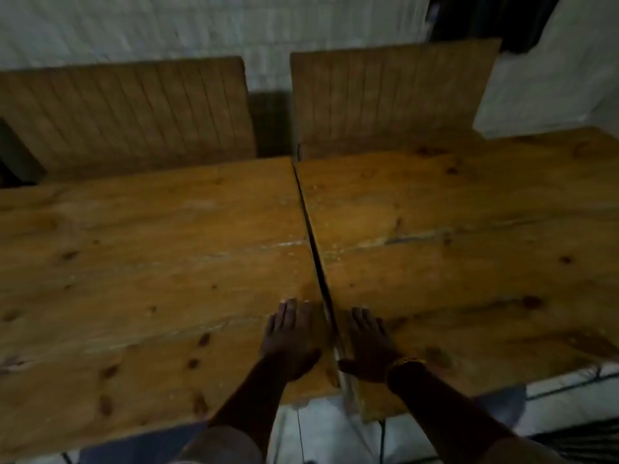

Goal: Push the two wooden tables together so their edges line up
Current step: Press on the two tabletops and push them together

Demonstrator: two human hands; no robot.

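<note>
Two wooden plank tables stand side by side, the left table (140, 269) and the right table (469, 249). A thin dark gap (313, 249) runs between them from far to near and widens slightly toward me. The right table's near edge sticks out a little past the left one's. My left hand (289, 339) lies flat, palm down, on the left table beside the gap. My right hand (366, 346) lies flat on the right table just across the gap, with a gold bracelet at the wrist. Neither hand holds anything.
Two wooden slatted benches stand behind the tables, one at the left (134, 115) and one at the right (385, 98), against a pale wall (201, 25). Dark cloth (495, 18) hangs at the top right. A light tiled floor (318, 430) shows below the near edges.
</note>
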